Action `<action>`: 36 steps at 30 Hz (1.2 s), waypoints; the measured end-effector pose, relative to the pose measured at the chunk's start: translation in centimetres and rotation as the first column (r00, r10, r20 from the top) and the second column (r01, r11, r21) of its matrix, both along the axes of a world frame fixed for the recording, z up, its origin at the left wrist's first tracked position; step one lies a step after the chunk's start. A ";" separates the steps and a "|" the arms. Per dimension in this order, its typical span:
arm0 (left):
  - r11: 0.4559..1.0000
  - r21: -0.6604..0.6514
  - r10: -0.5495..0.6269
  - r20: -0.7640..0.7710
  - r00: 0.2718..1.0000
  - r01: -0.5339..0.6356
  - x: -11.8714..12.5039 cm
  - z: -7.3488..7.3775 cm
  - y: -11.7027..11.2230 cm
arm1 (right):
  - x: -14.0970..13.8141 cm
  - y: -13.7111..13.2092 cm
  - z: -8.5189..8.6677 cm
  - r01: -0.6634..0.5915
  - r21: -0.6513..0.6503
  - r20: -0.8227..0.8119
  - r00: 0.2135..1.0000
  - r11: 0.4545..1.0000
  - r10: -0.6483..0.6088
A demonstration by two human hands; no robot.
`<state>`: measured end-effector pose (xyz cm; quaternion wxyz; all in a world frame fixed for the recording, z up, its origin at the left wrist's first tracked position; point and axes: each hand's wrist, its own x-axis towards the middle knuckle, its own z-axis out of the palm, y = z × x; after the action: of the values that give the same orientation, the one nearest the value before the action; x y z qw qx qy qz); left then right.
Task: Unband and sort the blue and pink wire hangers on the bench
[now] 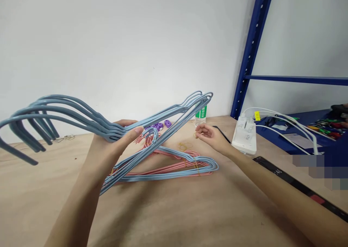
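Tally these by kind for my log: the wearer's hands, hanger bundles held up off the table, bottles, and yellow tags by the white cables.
Left hand and right hand: 2
Held bundle of blue hangers: 1
Bottle: 1
Yellow tag: 1
Total: 5

Left hand (107, 149) grips blue hangers (164, 115) at the hook necks. Right hand (210, 136), fingers pinched on a thin yellowish loop (194, 135), near bottle (201, 112). Banded blue and pink hangers (168, 177) lie on bench (163, 214).
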<state>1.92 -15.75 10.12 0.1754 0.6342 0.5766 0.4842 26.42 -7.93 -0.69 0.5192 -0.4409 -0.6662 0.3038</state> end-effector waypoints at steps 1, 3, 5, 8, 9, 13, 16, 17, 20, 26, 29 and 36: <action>1.000 -0.011 -0.003 0.015 1.000 0.004 0.0 0.0 0.0 | -0.3 -0.3 0.3 -0.014 -0.021 -0.060 0.998 1.000 0.013; 1.000 -0.031 0.004 0.043 0.999 -0.002 0.0 0.0 0.0 | -0.8 -0.9 0.9 -0.048 -0.064 -0.165 0.986 0.997 0.037; 1.000 -0.020 0.022 0.027 0.999 -0.021 0.1 0.0 0.0 | -1.3 -1.6 1.5 -0.090 -0.105 -0.251 0.966 0.990 0.061; 1.000 -0.015 0.002 0.012 1.000 -0.002 0.3 -0.1 0.1 | -1.7 -2.7 2.4 -0.146 -0.154 -0.369 0.926 0.977 0.080; 1.000 -0.019 -0.013 0.012 1.000 0.014 0.4 -0.2 0.1 | -1.8 -3.0 2.6 -0.163 -0.178 -0.424 0.903 0.970 0.073; 0.998 -0.027 -0.050 0.001 0.999 0.050 0.3 -0.1 0.3 | -2.1 -3.8 3.5 -0.189 -0.281 -0.555 0.832 0.941 0.001; 0.998 -0.017 -0.065 0.010 0.998 0.065 0.4 -0.3 0.4 | -2.9 -4.4 3.7 -0.123 -0.271 -0.438 0.899 0.955 -0.008; 0.997 -0.020 -0.071 0.013 0.997 0.071 0.6 -0.5 0.4 | -3.4 -4.8 3.7 -0.100 -0.248 -0.389 0.921 0.964 -0.004; 0.989 -0.086 -0.121 0.005 0.993 0.121 1.4 -1.5 0.2 | -5.1 -6.1 3.4 -0.044 -0.102 -0.295 0.955 0.994 0.012; 0.860 -0.219 -0.427 0.184 0.885 0.460 3.2 -2.9 -0.4 | -6.7 -8.8 3.5 0.028 0.036 -0.239 0.971 0.999 -0.018; 0.775 -0.249 -0.506 0.306 0.806 0.581 3.6 -2.8 -0.7 | -6.7 -9.6 3.8 0.076 0.048 -0.259 0.964 0.996 -0.061; 0.744 -0.225 -0.525 0.384 0.759 0.629 4.3 -2.5 -1.2 | -6.6 -10.2 4.0 0.142 0.175 -0.165 0.980 0.974 -0.113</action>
<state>6.20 -16.92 7.60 0.5092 0.6623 0.3905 0.3867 19.83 -18.17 3.26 0.6264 -0.4075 -0.6199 0.2394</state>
